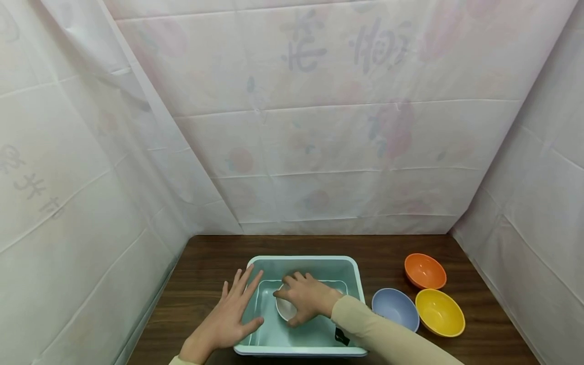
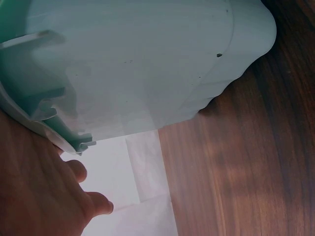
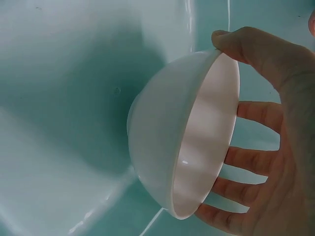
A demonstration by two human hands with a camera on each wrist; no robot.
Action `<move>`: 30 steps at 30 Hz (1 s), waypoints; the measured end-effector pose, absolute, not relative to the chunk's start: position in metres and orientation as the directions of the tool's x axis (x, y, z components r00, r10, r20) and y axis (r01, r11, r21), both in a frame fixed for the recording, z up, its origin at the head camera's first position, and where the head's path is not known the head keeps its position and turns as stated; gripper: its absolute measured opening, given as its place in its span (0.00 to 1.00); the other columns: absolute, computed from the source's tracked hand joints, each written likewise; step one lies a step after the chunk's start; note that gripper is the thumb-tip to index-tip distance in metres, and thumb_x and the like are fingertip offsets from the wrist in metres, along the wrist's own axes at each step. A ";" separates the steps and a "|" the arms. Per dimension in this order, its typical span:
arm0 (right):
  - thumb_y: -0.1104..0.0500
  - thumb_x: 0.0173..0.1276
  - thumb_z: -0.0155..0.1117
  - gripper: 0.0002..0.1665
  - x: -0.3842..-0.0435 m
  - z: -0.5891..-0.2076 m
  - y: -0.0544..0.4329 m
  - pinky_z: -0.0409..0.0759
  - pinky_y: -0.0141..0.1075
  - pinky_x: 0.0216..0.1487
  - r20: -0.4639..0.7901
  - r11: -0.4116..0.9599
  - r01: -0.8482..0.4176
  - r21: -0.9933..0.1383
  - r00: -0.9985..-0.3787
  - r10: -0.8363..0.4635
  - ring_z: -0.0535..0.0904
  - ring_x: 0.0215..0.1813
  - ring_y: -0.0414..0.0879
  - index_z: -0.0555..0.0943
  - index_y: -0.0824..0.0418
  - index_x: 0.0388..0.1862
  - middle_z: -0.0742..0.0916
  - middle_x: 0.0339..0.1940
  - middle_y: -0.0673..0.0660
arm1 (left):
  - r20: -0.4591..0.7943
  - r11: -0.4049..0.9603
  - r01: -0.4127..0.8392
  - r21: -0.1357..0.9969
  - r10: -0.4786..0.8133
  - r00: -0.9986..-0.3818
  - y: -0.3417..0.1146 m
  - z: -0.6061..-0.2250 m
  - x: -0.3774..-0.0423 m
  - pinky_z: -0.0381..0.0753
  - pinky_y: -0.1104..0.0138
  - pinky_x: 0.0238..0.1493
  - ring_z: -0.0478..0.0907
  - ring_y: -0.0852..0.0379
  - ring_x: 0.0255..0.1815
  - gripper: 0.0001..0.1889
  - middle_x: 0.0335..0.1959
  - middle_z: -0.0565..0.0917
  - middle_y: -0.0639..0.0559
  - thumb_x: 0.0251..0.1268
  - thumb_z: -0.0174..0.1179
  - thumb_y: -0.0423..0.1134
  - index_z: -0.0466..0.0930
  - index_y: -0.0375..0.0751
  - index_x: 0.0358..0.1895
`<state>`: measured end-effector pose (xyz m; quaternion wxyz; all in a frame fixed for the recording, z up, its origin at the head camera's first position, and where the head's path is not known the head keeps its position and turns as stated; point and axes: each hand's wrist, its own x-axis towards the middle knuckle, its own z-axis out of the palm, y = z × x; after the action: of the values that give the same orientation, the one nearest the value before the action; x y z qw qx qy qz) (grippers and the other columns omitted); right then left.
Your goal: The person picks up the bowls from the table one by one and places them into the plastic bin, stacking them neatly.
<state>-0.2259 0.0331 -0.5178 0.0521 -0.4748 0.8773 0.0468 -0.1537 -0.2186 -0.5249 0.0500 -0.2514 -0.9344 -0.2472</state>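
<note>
A white bowl (image 1: 285, 308) is inside the pale green plastic basin (image 1: 303, 350). My right hand (image 1: 311, 299) reaches over the basin's right side and grips this bowl by its rim, thumb on one side and fingers spread along the other. In the right wrist view the white bowl (image 3: 160, 123) is seen from the side, close over the basin floor. My left hand (image 1: 228, 318), fingers straight and spread, is at the basin's left rim. The left wrist view shows the left hand (image 2: 42, 182) against the rim, outside the basin wall (image 2: 133, 69).
To the right of the basin, a blue bowl (image 1: 396, 308), a yellow bowl (image 1: 440, 313) and an orange bowl (image 1: 425, 271) sit close together on the dark wooden table (image 1: 214, 253). A small black patch (image 1: 341, 336) shows at the basin's near right corner. White printed sheets (image 1: 328, 137) surround the table.
</note>
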 end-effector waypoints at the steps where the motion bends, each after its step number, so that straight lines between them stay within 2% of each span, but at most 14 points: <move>1: 0.27 0.59 0.71 0.45 -0.226 -0.518 0.033 0.82 0.44 0.51 -0.139 0.545 -0.838 0.031 -0.544 -0.828 0.76 0.62 0.49 0.74 0.36 0.74 0.78 0.68 0.50 | 0.219 0.753 0.496 0.433 0.446 -0.868 -0.219 -0.525 -0.154 0.52 0.16 0.60 0.45 0.22 0.81 0.48 0.86 0.46 0.38 0.70 0.59 0.63 0.47 0.53 0.85; 10: 0.27 0.59 0.71 0.46 -0.226 -0.521 0.029 0.82 0.46 0.54 -0.160 0.542 -0.840 0.035 -0.540 -0.826 0.76 0.64 0.49 0.72 0.36 0.75 0.78 0.68 0.51 | 0.205 0.754 0.485 0.443 0.441 -0.874 -0.221 -0.528 -0.155 0.49 0.15 0.60 0.44 0.21 0.81 0.48 0.86 0.44 0.39 0.70 0.59 0.62 0.44 0.56 0.86; 21: 0.26 0.58 0.70 0.46 -0.226 -0.524 0.029 0.81 0.45 0.54 -0.174 0.545 -0.837 0.045 -0.543 -0.821 0.75 0.65 0.49 0.72 0.34 0.75 0.77 0.69 0.50 | 0.223 0.758 0.498 0.422 0.446 -0.867 -0.220 -0.527 -0.154 0.52 0.16 0.60 0.45 0.21 0.81 0.48 0.86 0.45 0.40 0.70 0.59 0.63 0.43 0.59 0.86; 30: 0.27 0.59 0.70 0.46 -0.226 -0.526 0.028 0.82 0.49 0.58 -0.199 0.547 -0.837 0.020 -0.540 -0.818 0.75 0.66 0.50 0.72 0.35 0.75 0.77 0.71 0.51 | 0.213 0.764 0.491 0.419 0.443 -0.871 -0.219 -0.524 -0.154 0.52 0.16 0.60 0.45 0.23 0.81 0.48 0.86 0.45 0.40 0.70 0.58 0.64 0.43 0.59 0.85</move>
<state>-0.2260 0.0281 -0.5265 0.0833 -0.4724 0.8756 0.0561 -0.1540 -0.2188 -0.5240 0.0508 -0.2489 -0.9377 -0.2371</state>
